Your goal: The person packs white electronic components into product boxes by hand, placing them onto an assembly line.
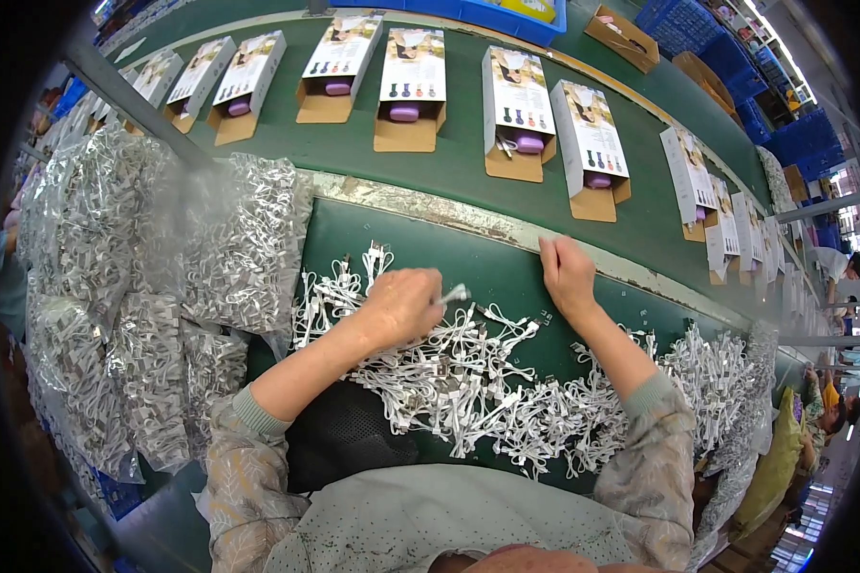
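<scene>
My left hand [403, 306] is closed on a short white USB cable [457, 293], whose end sticks out past the fingers to the right. Below that hand spreads a loose pile of white USB cables [468, 382], running along the near side of the green worktable. My right hand [568, 275] is curled shut beside the worn metal ledge [430, 204], and whatever it may hold is hidden by the fingers. Beyond the ledge, open white boxes [516, 105] stand in a row on the green conveyor belt [334, 158], purple items showing at their open ends.
Clear plastic bags [248, 229] packed with cables are stacked at my left. A metal post [134, 105] slants across the upper left. Blue crates [683, 33] and an open carton [623, 36] stand at the far side. Other people [831, 272] are at the far right.
</scene>
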Motion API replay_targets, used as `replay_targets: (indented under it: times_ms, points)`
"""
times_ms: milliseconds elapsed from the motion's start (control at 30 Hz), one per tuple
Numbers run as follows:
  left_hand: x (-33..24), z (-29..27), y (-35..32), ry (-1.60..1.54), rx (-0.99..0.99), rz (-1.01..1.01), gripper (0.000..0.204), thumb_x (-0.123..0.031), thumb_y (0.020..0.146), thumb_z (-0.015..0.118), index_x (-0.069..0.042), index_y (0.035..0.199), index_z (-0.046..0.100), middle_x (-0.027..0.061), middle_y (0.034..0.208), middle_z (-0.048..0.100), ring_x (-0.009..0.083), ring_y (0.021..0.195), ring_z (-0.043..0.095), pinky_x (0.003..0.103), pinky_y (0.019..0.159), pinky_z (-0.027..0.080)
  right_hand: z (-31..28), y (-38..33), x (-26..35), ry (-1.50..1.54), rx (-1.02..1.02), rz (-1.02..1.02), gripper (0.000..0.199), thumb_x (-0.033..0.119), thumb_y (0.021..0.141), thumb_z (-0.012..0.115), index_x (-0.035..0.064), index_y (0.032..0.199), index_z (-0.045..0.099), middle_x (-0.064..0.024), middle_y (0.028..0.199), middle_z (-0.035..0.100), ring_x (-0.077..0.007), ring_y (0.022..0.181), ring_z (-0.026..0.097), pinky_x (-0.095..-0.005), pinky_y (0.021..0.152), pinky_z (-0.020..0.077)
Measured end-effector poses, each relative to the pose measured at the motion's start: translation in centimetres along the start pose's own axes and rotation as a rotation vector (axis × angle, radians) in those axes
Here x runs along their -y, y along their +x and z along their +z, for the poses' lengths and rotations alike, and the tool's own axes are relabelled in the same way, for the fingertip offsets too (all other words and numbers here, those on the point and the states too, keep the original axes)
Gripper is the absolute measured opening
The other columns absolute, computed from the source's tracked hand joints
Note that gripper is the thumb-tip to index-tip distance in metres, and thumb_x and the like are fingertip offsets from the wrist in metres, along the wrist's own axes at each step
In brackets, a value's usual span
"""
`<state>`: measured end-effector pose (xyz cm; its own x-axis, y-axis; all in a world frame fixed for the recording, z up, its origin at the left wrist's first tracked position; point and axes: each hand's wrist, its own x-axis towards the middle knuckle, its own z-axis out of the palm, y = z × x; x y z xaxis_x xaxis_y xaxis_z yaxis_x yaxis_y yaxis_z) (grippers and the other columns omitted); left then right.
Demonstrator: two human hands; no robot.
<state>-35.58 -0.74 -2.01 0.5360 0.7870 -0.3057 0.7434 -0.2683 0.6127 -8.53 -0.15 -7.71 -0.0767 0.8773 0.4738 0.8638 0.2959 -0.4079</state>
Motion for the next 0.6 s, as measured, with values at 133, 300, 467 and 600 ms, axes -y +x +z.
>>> replay_targets:
  times_ms: [133, 300, 467, 600]
  points:
    - [-5.0, 0.0, 1.9, -0.104, -0.433, -0.026, 0.017, -0.02, 0.074, 0.061, -0.004, 0.071, 0.058, 0.0187, 0.069, 0.062, 0.0373, 0.069, 0.06, 0.046, 0.067, 0.047, -7.1, -4.0, -0.3, -0.023, 0.009, -0.027, 0.025, 0.017, 0.083, 0.06, 0.0054, 0.065, 0.047, -0.0127, 0.062, 0.05, -0.031, 0.055, 0.052, -0.0383, 0.049, 0.0409]
    - [-12.6, 0.7, 11.4, 0.038, -0.716, -0.095, 0.021, -0.021, 0.073, 0.062, 0.0, 0.07, 0.058, 0.0188, 0.068, 0.061, 0.0363, 0.069, 0.061, 0.044, 0.066, 0.047, -14.1, -6.4, -4.5, -0.075, -0.008, -0.041, 0.025, 0.018, 0.083, 0.059, 0.0057, 0.065, 0.047, -0.0123, 0.061, 0.05, -0.0311, 0.055, 0.053, -0.0381, 0.048, 0.0423]
    - [-19.2, 2.1, 21.7, -0.021, -0.706, -0.221, 0.023, -0.016, 0.074, 0.059, 0.005, 0.081, 0.062, 0.0267, 0.087, 0.062, 0.042, 0.085, 0.06, 0.048, 0.077, 0.047, -16.4, -5.8, -9.9, -0.037, -0.021, -0.042, 0.023, 0.015, 0.081, 0.06, 0.0053, 0.065, 0.048, -0.0127, 0.061, 0.051, -0.0313, 0.055, 0.054, -0.0386, 0.049, 0.0428]
    - [-22.0, 5.5, 25.1, -0.029, -0.797, 0.117, 0.024, -0.017, 0.076, 0.058, 0.004, 0.087, 0.062, 0.0246, 0.088, 0.061, 0.0408, 0.086, 0.059, 0.044, 0.08, 0.047, -16.8, -5.6, -15.0, 0.005, -0.062, -0.083, 0.023, 0.014, 0.08, 0.061, 0.005, 0.064, 0.048, -0.0129, 0.059, 0.05, -0.0311, 0.054, 0.053, -0.0386, 0.048, 0.0426]
